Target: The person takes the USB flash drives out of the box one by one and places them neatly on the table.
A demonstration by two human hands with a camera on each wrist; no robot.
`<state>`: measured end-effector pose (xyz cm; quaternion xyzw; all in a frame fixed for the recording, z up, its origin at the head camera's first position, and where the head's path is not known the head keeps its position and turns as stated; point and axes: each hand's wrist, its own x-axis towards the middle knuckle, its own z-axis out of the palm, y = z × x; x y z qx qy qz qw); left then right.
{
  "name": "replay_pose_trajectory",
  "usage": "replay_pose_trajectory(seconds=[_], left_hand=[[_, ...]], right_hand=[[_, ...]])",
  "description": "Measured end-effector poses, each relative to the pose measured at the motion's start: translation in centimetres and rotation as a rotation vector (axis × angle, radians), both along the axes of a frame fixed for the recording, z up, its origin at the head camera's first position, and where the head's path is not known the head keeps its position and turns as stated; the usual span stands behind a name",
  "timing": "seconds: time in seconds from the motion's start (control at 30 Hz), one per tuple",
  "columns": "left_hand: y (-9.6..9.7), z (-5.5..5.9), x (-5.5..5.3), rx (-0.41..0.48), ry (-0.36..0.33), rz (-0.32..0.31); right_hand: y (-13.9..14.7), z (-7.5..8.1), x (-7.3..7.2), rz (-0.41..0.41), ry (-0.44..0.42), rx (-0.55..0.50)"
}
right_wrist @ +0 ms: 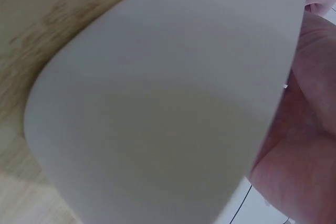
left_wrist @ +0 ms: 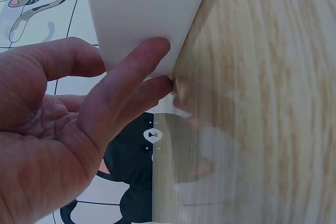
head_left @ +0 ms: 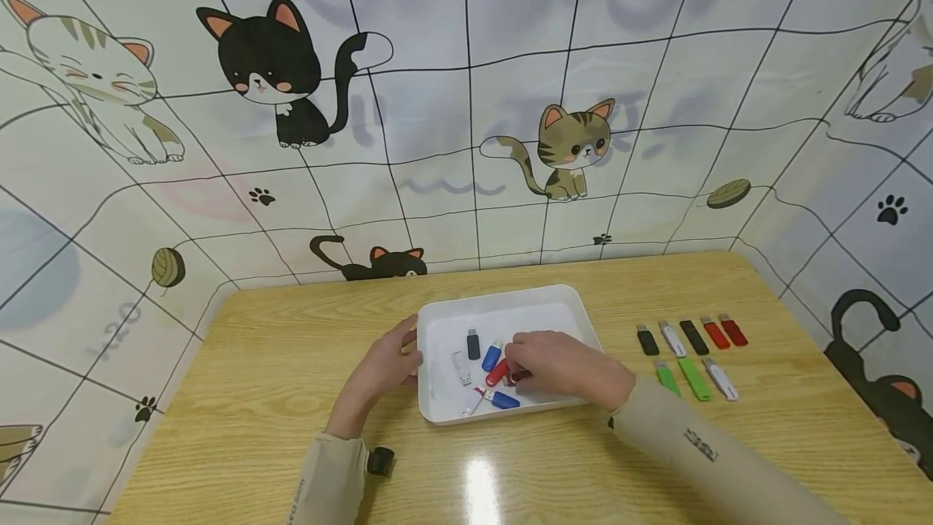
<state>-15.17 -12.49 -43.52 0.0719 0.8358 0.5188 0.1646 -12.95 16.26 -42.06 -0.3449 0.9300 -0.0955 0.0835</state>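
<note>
A white tray [head_left: 550,302] on the wooden table holds several USB flash drives. My left hand [head_left: 384,361] is at the tray's left end; in the left wrist view its fingers [left_wrist: 155,51] touch the outer wall and lower edge. My right hand [head_left: 550,359] reaches over the front rim, its curled fingers on a dark red USB flash drive [head_left: 519,377], partly covered by them. Beside it lie a red drive [head_left: 497,373] and blue drives [head_left: 492,358] [head_left: 504,400]. A black drive [head_left: 473,345] and a clear-white one [head_left: 462,368] lie further left. In the right wrist view the tray wall hides the fingertips.
Right of the tray, more flash drives lie in two rows on the table: black [head_left: 694,337], white [head_left: 672,339], red [head_left: 716,335], dark red [head_left: 732,330] and green [head_left: 694,379] ones. A cat-printed sheet [head_left: 437,120] stands behind and at the sides.
</note>
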Motion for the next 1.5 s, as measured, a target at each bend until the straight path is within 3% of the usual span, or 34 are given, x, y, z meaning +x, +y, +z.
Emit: replay_pose_trajectory(seconds=[0.4, 0.87, 1.17, 1.5], left_hand=[[-0.1, -0.3, -0.1, 0.064, -0.013, -0.01], [-0.1, -0.2, -0.1, 0.022, -0.008, -0.004], [0.0, -0.1, 0.0, 0.014, -0.011, -0.002], [0.0, -0.2, 0.0, 0.021, -0.012, -0.002]], right_hand=[[-0.6, -0.3, -0.2, 0.003, -0.044, -0.01], [-0.8, -0.7, 0.0, -0.041, -0.069, -0.021], [-0.1, 0.4, 0.4, -0.11, -0.077, -0.092], [1.4, 1.6, 0.9, -0.169, -0.029, -0.166]])
